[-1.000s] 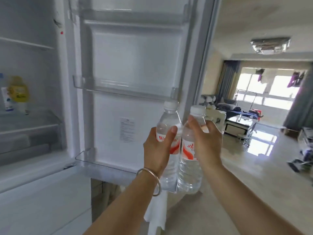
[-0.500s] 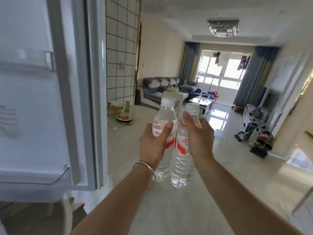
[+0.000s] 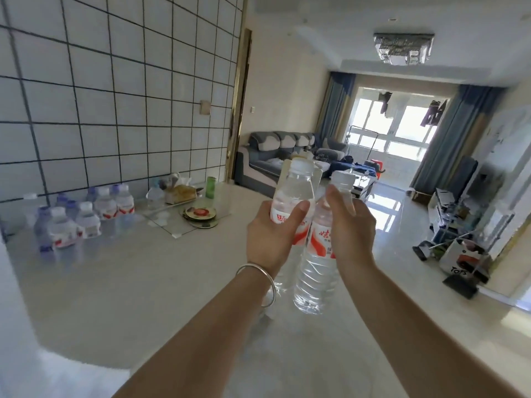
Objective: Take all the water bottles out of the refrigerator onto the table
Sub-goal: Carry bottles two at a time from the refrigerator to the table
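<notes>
A: Near cam: left hand [image 3: 275, 231] grips one water bottle [image 3: 293, 196], right hand [image 3: 350, 231] grips a second bottle [image 3: 319, 268], both upright, touching, approx. chest-high over the floor.

B: And the table [image 3: 120, 271]?

A: Ahead-left, w/ bottle cluster [image 3: 83, 216] by the tiled wall [image 3: 115, 96]. Left hand's nearer; set-down likely goes leftward.

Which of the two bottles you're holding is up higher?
The bottle in the left hand: this left bottle has its white cap above the cap of the right bottle, held by the right hand.
</notes>
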